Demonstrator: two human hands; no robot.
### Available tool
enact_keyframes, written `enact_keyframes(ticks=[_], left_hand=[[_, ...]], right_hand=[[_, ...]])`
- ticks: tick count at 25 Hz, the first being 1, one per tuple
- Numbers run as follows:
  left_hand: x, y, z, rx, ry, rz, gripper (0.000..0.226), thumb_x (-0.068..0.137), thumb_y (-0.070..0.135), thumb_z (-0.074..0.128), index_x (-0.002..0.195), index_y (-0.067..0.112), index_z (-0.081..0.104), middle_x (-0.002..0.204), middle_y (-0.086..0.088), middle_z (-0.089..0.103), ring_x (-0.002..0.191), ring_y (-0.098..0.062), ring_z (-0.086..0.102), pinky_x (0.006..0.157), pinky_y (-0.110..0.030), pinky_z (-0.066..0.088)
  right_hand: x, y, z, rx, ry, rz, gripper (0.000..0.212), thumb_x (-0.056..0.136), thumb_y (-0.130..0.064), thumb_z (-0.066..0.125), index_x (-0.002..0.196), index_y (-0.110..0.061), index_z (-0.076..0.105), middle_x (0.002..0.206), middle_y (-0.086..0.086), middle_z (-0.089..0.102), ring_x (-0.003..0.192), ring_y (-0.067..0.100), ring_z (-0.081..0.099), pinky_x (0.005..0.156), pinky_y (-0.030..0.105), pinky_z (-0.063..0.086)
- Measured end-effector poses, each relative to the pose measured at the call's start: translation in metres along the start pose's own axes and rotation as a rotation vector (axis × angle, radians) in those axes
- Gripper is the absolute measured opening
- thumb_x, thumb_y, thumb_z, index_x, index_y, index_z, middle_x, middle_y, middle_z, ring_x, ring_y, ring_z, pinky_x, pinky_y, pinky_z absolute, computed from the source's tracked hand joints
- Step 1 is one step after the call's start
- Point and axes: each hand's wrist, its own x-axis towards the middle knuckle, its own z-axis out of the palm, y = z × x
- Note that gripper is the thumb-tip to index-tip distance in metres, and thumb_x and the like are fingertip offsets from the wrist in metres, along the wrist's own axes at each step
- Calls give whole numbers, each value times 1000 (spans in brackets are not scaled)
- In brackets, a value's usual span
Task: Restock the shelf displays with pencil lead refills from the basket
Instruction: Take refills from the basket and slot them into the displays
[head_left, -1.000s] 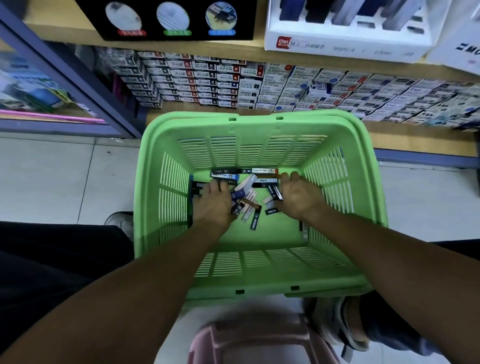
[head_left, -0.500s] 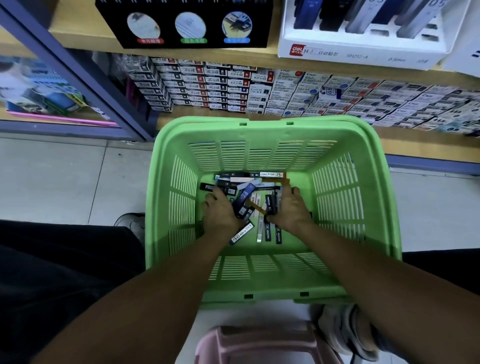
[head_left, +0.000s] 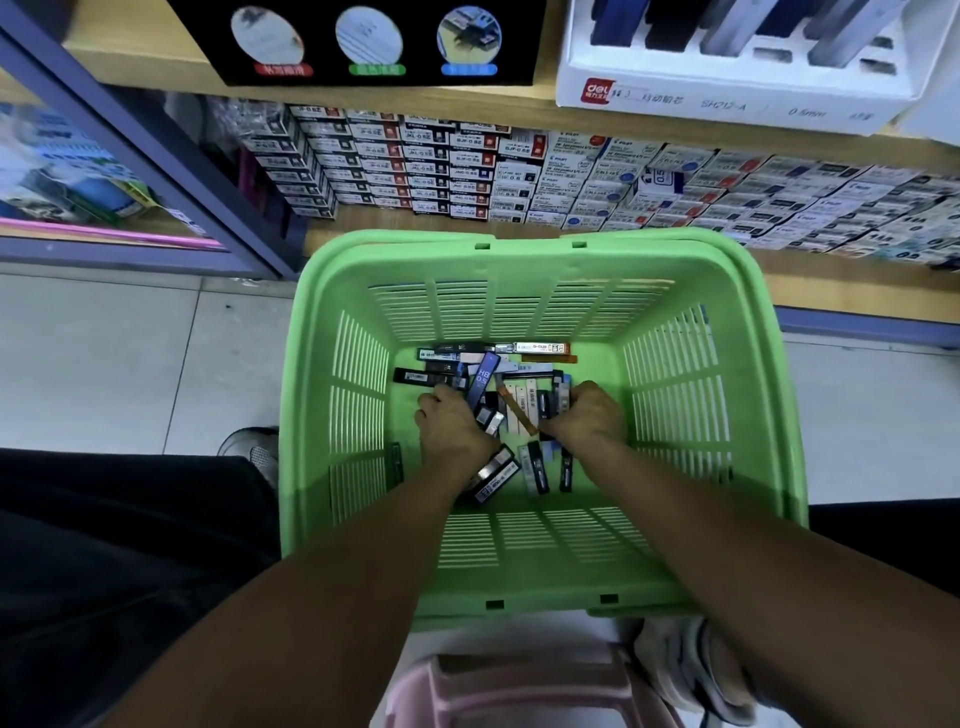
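Both hands have drawn closer together since a second ago, raking the scattered pencil lead refills (head_left: 511, 410) into a tighter heap on the floor of the green basket (head_left: 675, 395). Now the left hand (head_left: 454, 423) curls its fingers against the heap's left side, beside a dark blue case that stands tilted and reads "HB 0.5" (head_left: 483, 382). The right hand (head_left: 589, 418) curls round several upright cases at the heap's right side, pinching them between thumb and fingers. More refills lie flat along the far wall of the basket floor, and a few lie loose near the wrists.

Behind the basket, the low shelf (head_left: 841, 291) carries stacked small boxes (head_left: 441, 171); some labels read "JKL-0.5", "BJF-0.5" and "PILOT". Above it a white display box (head_left: 727, 98) bears the red "deli" logo, "SH212-A" and "0.5mm". To its left stands a black display (head_left: 363, 47) with three round pictures; its captions are too blurred to read. A pink stool (head_left: 519, 686) sits under the near rim.
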Motion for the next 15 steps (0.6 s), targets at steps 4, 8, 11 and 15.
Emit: enact_keyframes(ticks=[4,8,11,15], left_hand=[[-3,16,7,-97,-60,5,69,65,23,89,120,3,51,119,-16,59,112,-32,60,90,-41,55],[-3,27,14,-197,-89,-14,51,68,16,85,114,7,63,110,-9,69,101,-25,67,72,-26,52],[-2,35,14,-347,-119,-117,41,73,23,78,111,14,67,101,-4,72,90,-21,67,64,-25,51],[2,51,25,-462,-120,-238,53,76,55,66,109,14,69,105,-8,71,96,-28,66,83,-34,55]], right_hand=[[-4,-5,3,29,-30,11,17,73,-17,84,86,-12,74,88,7,73,78,22,67,66,26,53],[-3,-8,4,102,-28,30,17,76,-12,79,92,-17,79,91,6,74,82,21,69,74,24,55],[-1,-8,3,186,-66,40,16,80,-10,74,94,-17,80,90,7,75,81,21,69,70,22,51],[3,-6,4,369,-115,106,10,78,-3,65,75,-2,74,74,21,71,71,34,70,68,43,59]])
